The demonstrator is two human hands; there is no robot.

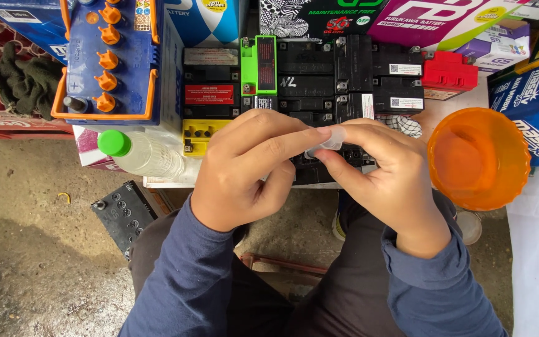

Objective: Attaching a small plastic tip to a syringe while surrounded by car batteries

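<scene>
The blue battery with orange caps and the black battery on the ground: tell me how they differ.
The blue battery with orange caps sits raised on the stacked goods at upper left; the black battery on the ground lies lower, on the dirt beside the person's knee. The blue one has an orange carry handle and tall orange caps; the black one shows no handle and only small flush round plugs. The blue one looks larger. Both show a row of cell plugs on top.

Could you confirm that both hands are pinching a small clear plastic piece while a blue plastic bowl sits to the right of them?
Not quite: the head view shows the bowl is orange, not blue. The translucent orange plastic bowl sits right of the hands, and the left hand and right hand together pinch the small clear plastic piece.
</scene>
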